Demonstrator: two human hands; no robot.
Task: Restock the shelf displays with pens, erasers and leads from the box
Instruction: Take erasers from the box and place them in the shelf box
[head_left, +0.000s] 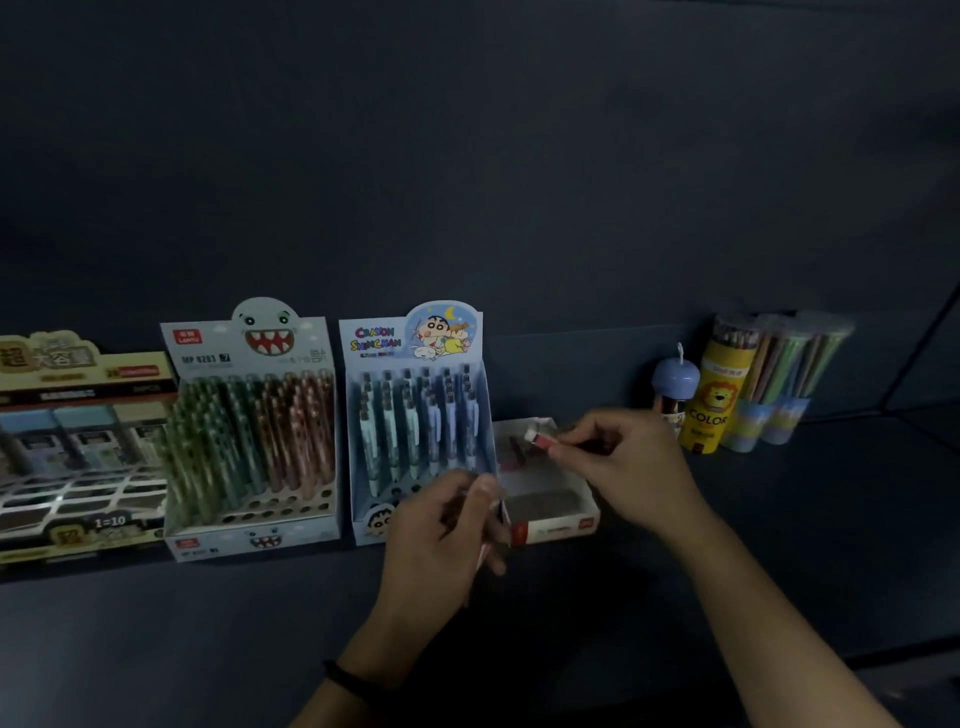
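A dim, matte dark-grey shelf (779, 545) runs the width of the view, backed by a plain wall (519, 156) of the same flat tone. Three stepped cardboard displays stand along it, side by side. The leftmost, the cream display (78, 452), has a white grid front, large Chinese characters on its header and "1=10" low down. Next is the shark display (249, 431), topped by a toothy cartoon face and printed "MP 0201", with a perforated base holding patterned green and brown pens. The pale blue display (415, 415) reads "CRAYON SHINCHAN" and carries rows of mint and lilac clip pens.

To the right stand clear round tubs (784, 374) of coloured pencils, a yellow tube (714, 405) with a lion and the word "COLOR", and a small blue-capped container (675, 384).

Just right of the blue display sits a small open box (556, 512), white card with a red mark on its front wall (the print is too blurred to read). The left hand (441, 525), a dark band at its wrist, is curled round a slim pale piece (480, 556) at the box's left corner. The right hand (623, 462) pinches a red piece (540, 439) with a white end above the box's rear; whether it is an eraser or a lead case I cannot tell.
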